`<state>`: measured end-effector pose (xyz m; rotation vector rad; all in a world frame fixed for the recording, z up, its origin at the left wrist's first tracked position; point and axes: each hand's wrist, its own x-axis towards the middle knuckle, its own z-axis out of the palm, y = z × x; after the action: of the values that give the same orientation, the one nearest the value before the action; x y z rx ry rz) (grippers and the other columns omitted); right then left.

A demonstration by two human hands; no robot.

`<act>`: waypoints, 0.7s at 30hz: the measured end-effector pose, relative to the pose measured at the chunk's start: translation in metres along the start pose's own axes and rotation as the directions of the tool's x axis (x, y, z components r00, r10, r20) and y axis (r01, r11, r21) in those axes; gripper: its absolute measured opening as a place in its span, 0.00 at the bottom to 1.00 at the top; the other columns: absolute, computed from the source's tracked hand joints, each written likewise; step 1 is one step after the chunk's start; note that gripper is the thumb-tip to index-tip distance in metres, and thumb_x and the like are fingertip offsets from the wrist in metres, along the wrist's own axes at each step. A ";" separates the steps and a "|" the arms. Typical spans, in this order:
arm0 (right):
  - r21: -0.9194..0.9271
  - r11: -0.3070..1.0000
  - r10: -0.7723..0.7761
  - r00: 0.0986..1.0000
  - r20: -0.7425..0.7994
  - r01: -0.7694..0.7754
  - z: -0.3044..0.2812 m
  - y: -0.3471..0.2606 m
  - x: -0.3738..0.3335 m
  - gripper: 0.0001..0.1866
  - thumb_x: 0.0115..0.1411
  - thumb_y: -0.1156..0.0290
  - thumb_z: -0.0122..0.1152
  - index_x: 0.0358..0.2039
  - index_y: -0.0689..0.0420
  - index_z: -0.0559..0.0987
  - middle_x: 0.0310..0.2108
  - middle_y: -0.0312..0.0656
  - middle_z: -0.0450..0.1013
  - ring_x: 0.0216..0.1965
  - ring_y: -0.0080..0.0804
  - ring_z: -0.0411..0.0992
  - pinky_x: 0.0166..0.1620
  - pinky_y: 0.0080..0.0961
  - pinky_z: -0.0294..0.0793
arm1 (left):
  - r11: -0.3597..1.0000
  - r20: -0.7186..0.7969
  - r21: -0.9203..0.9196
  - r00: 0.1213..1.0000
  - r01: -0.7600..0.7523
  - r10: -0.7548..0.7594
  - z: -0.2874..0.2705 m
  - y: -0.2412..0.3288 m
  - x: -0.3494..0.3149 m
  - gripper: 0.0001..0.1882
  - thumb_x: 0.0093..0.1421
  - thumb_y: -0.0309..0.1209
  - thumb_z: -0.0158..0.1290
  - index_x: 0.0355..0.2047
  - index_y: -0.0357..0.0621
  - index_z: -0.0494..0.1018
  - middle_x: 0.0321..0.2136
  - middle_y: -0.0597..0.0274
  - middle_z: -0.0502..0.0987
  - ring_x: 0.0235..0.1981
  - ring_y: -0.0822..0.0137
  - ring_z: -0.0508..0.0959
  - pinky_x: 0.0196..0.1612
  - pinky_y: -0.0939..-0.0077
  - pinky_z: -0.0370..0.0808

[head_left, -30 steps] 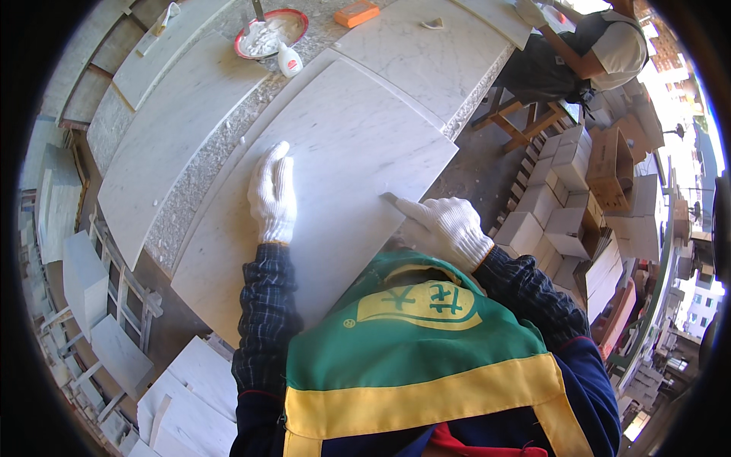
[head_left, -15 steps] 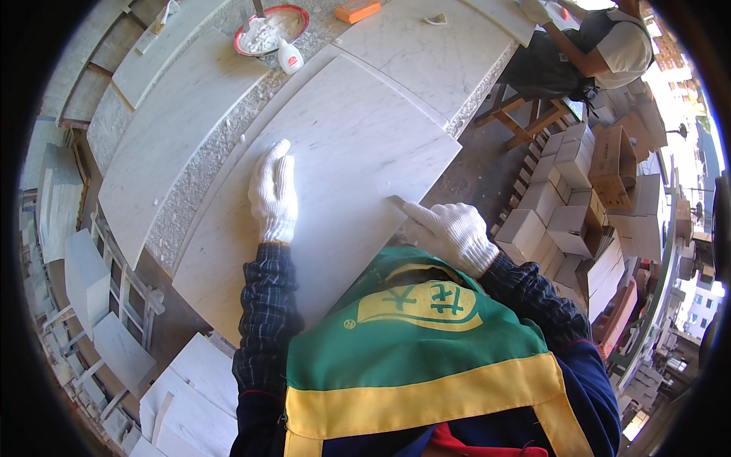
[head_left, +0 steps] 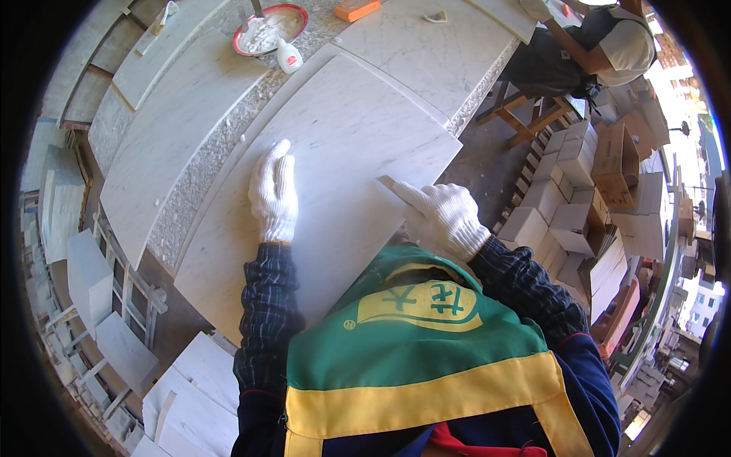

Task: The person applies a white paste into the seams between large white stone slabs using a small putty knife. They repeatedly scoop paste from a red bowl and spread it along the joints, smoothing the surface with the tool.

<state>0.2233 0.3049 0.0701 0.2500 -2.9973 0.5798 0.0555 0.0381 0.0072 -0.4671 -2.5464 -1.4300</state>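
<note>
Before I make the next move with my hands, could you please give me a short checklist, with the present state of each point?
1. Right hand holds the flat blade: ok.
2. Left hand clear of the blade: ok.
3. Blade's edge pressed flat on the pale slab: cannot tell.
4. White bottle and red-rimmed bowl away from both hands: ok.
5. Co-worker's hand away from this slab: ok.

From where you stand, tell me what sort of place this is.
Probably a stone-finishing workshop: a large, pale, grey-streaked slab lies under the gloved left hand, the right hand holds a small flat blade, and a red-rimmed bowl of white paste sits beyond.
</note>
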 end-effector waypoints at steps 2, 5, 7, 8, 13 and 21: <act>-0.040 0.999 -0.016 0.999 0.029 0.017 0.001 0.000 -0.001 0.23 0.59 0.68 0.68 0.56 0.58 0.80 0.25 0.45 0.77 0.24 0.46 0.78 0.27 0.40 0.79 | 1.000 -0.013 -0.011 1.000 0.000 -0.001 0.000 0.001 0.000 0.15 0.74 0.30 0.52 0.56 0.39 0.80 0.54 0.53 0.83 0.57 0.60 0.81 0.63 0.66 0.75; 0.007 1.000 -0.022 0.999 0.045 0.022 -0.001 -0.003 -0.010 0.24 0.60 0.67 0.69 0.57 0.58 0.80 0.23 0.45 0.76 0.23 0.45 0.78 0.26 0.40 0.77 | 0.999 -0.037 -0.039 0.999 0.008 -0.009 0.001 0.004 0.000 0.13 0.72 0.29 0.56 0.53 0.40 0.82 0.52 0.53 0.84 0.55 0.57 0.82 0.62 0.64 0.76; 0.038 0.999 -0.018 0.999 0.052 0.016 -0.003 -0.005 -0.016 0.25 0.60 0.67 0.69 0.58 0.58 0.79 0.22 0.45 0.76 0.22 0.44 0.77 0.25 0.39 0.77 | 0.999 -0.029 -0.047 0.999 0.025 -0.026 0.000 0.004 0.000 0.13 0.72 0.29 0.56 0.53 0.40 0.81 0.52 0.53 0.84 0.55 0.58 0.82 0.62 0.64 0.76; 0.035 0.999 -0.010 0.998 0.057 0.008 -0.004 -0.007 -0.019 0.25 0.61 0.66 0.70 0.58 0.58 0.79 0.22 0.45 0.76 0.22 0.44 0.77 0.25 0.39 0.76 | 0.994 -0.041 -0.090 0.997 0.069 -0.072 0.001 0.003 0.000 0.14 0.73 0.29 0.55 0.54 0.39 0.81 0.53 0.53 0.83 0.56 0.58 0.81 0.62 0.64 0.76; 0.033 0.999 -0.002 1.000 -0.006 0.003 -0.009 -0.007 -0.016 0.24 0.61 0.65 0.70 0.57 0.57 0.80 0.22 0.45 0.75 0.22 0.44 0.77 0.25 0.40 0.76 | 0.976 -0.048 -0.187 0.992 0.107 -0.118 0.007 -0.003 0.021 0.17 0.74 0.30 0.53 0.59 0.37 0.77 0.56 0.53 0.81 0.59 0.61 0.79 0.65 0.67 0.73; 0.105 0.988 0.119 0.993 -0.022 -0.116 -0.008 0.001 -0.015 0.17 0.58 0.64 0.71 0.45 0.57 0.85 0.20 0.45 0.77 0.21 0.46 0.78 0.26 0.40 0.79 | 0.985 0.035 -0.060 0.987 0.159 -0.157 0.038 -0.003 0.111 0.42 0.66 0.36 0.65 0.74 0.35 0.58 0.72 0.41 0.64 0.73 0.52 0.65 0.74 0.61 0.62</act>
<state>0.2381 0.3108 0.0754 0.0712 -2.9739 0.7440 -0.0491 0.0896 0.0192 -0.3039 -2.6205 -1.5719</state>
